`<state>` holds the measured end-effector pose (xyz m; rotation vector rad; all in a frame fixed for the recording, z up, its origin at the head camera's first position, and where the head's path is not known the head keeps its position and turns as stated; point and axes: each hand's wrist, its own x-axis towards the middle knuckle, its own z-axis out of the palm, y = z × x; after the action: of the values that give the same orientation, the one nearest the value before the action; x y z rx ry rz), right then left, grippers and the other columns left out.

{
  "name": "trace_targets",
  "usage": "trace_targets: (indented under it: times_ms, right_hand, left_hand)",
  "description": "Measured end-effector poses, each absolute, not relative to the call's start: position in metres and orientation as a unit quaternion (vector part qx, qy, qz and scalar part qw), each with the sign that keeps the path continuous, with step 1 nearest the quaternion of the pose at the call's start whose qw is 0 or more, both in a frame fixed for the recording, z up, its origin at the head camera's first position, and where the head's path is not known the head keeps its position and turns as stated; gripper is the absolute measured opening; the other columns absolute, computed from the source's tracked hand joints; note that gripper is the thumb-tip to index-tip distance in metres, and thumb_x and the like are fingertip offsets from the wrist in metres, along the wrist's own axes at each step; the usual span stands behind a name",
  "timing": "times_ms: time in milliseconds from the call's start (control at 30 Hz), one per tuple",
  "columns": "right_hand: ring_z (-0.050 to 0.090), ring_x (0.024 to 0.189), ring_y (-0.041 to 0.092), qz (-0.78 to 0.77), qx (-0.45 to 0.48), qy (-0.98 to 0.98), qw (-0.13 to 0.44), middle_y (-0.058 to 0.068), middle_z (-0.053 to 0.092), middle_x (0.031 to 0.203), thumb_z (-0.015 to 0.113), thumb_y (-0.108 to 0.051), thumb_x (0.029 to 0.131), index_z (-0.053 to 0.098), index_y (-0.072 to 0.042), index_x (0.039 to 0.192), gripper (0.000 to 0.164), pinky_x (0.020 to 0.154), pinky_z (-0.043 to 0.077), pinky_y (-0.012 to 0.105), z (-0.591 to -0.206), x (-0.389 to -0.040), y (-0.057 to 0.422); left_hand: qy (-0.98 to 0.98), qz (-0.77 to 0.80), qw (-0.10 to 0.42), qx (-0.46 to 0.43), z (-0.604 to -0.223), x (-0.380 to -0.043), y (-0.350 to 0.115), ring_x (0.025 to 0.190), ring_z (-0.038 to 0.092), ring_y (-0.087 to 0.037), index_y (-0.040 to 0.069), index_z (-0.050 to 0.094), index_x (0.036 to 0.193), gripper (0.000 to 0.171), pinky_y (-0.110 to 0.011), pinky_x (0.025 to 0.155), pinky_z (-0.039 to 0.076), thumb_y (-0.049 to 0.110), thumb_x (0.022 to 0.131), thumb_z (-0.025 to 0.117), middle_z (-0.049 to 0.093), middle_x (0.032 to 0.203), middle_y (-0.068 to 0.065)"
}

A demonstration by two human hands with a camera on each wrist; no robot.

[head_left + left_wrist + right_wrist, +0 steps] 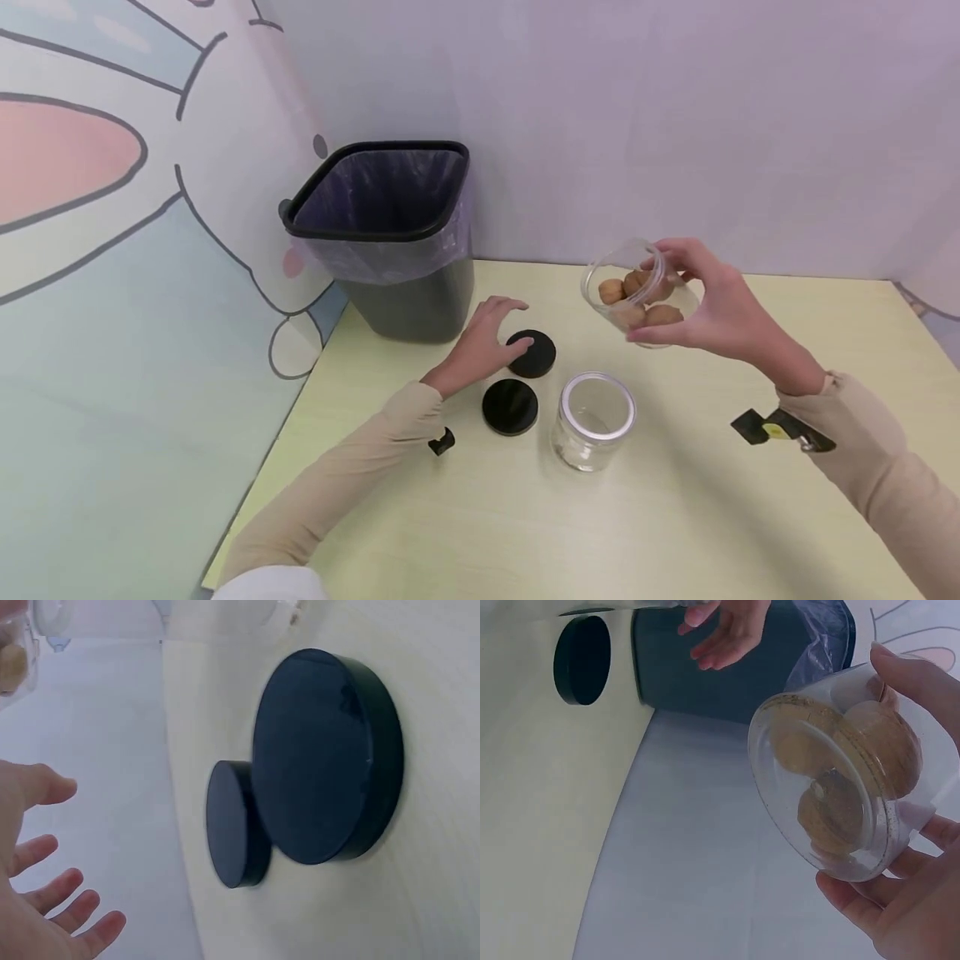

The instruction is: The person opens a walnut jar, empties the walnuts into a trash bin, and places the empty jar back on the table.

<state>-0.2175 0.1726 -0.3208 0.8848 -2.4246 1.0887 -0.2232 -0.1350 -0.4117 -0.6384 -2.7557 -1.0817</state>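
My right hand [723, 312] grips a clear jar [600, 287] above the table, tilted with its mouth toward the left. Several walnuts [881, 746] lie inside it, seen through the jar's base in the right wrist view. My left hand [483, 342] hovers with fingers spread and holds nothing. Below and beside it, two round black lids [510, 407] [311, 757] lie on the table. A second clear jar [592, 425] stands upright and uncapped to the right of the lids, with no contents visible in it.
A dark waste bin [412, 296] with a translucent liner stands at the table's back left corner. The pale table [465, 533] meets a plain wall [562, 125] behind. A wall with cartoon drawings [247, 192] runs along the left side.
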Motion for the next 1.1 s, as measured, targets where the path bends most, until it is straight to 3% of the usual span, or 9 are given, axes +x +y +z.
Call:
trace_targets:
  times_ms: [267,400,600,833,1100]
  right_hand:
    - [0.052,0.090,0.004,0.382,0.306,-0.858,0.154,0.002,0.063,0.103,0.096,-0.011,0.043,0.047,-0.008,0.129,0.099,0.079,0.036,0.021,-0.309,-0.224,0.168]
    - [0.051,0.088,0.008,0.373,0.304,-0.865,0.144,0.000,0.062,0.103,0.096,-0.014,0.045,0.046,-0.008,0.129,0.098,0.077,0.036,0.023,-0.306,-0.228,0.168]
    - [0.049,0.087,0.012,0.355,0.312,-0.871,0.137,0.002,0.062,0.103,0.096,-0.019,0.047,0.045,-0.011,0.132,0.099,0.075,0.036,0.027,-0.298,-0.232,0.164]
    - [0.049,0.089,0.009,0.343,0.319,-0.874,0.129,-0.005,0.058,0.105,0.095,-0.022,0.049,0.043,-0.011,0.134,0.100,0.075,0.034,0.026,-0.285,-0.236,0.161]
    - [0.048,0.088,0.010,0.338,0.322,-0.875,0.132,-0.005,0.056,0.106,0.095,-0.023,0.050,0.044,-0.009,0.132,0.098,0.076,0.034,0.026,-0.276,-0.240,0.157]
  left_hand:
    - [-0.881,-0.384,0.152,-0.231,-0.381,-0.215,-0.154,0.111,0.049,-0.021,0.010,0.058,0.122,0.040,-0.037,0.090,0.042,0.021,0.085,0.069,0.054,0.122,-0.004]
    - [-0.872,-0.396,0.174,-0.228,-0.371,-0.208,-0.161,0.107,0.050,-0.024,0.008,0.058,0.120,0.038,-0.038,0.083,0.045,0.017,0.085,0.069,0.055,0.119,-0.004]
    - [-0.861,-0.404,0.211,-0.225,-0.360,-0.199,-0.173,0.104,0.050,-0.018,0.006,0.059,0.119,0.037,-0.036,0.080,0.047,0.016,0.085,0.069,0.056,0.115,-0.006]
    - [-0.840,-0.423,0.259,-0.219,-0.348,-0.193,-0.191,0.104,0.054,-0.024,0.006,0.060,0.116,0.034,-0.038,0.079,0.049,0.012,0.084,0.069,0.058,0.112,-0.008]
    - [-0.824,-0.425,0.306,-0.219,-0.336,-0.187,-0.209,0.102,0.056,-0.022,0.005,0.062,0.113,0.032,-0.042,0.077,0.049,0.010,0.083,0.070,0.061,0.110,-0.009]
